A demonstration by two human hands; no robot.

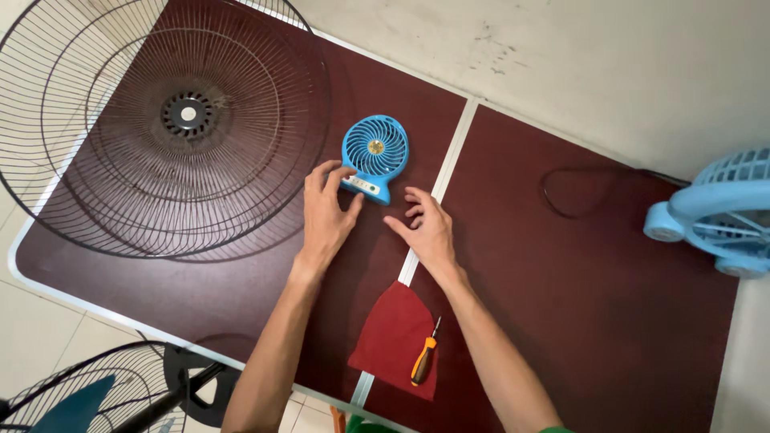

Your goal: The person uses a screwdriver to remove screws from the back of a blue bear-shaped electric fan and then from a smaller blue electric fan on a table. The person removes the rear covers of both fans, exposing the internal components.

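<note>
A dark maroon surface (561,305) with a pale rim and a light strip across its middle fills most of the view. On its far left lies a large black wire fan grille (160,120), round with a dark hub. At the right edge stands part of a light blue fan (722,216), a black cable (577,192) looping near it. Near the front lies a red cloth (389,337) with an orange-handled screwdriver (423,361) on it. The small blue fan (374,156), round with curved slats and a gold centre, lies flat mid-surface. The left hand (327,212) grips its base with its fingertips; the right hand (425,228) rests open just beside it, holding nothing
</note>
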